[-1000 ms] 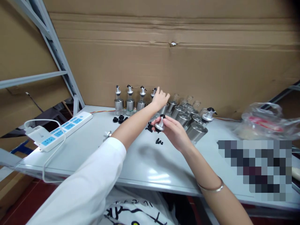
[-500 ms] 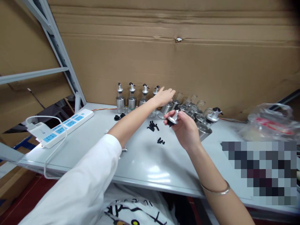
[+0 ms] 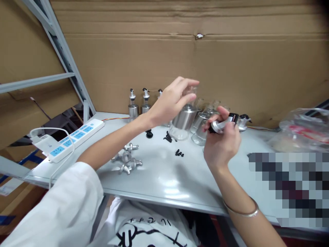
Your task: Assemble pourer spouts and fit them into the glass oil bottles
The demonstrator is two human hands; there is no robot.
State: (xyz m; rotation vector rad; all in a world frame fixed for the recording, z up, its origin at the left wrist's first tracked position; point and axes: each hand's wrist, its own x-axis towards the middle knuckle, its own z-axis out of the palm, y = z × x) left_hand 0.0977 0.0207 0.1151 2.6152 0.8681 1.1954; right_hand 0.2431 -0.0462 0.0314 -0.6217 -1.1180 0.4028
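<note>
My left hand (image 3: 177,97) grips a glass oil bottle (image 3: 184,120) with a steel sleeve by its neck, which the fingers partly cover. The bottle looks upright and has no spout on it. In my right hand (image 3: 223,145) is a silver and black pourer spout (image 3: 223,125), held sideways between thumb and fingers to the right of the bottle. Behind the hands stand more open bottles (image 3: 207,115). Small black caps (image 3: 179,153) and black levers (image 3: 168,137) lie on the table in front of the gripped bottle.
Finished bottles with spouts (image 3: 133,106) line the back left. Loose silver spout parts (image 3: 127,157) lie near my left forearm, close to black stoppers (image 3: 149,133). A power strip (image 3: 77,139) sits at left, a plastic bag (image 3: 303,128) at right. Cardboard (image 3: 144,58) stands behind the table.
My left hand has closed on a bottle's neck and brought it nearer. My right hand has moved right with the spout and turned it. The silver parts have come into fuller view.
</note>
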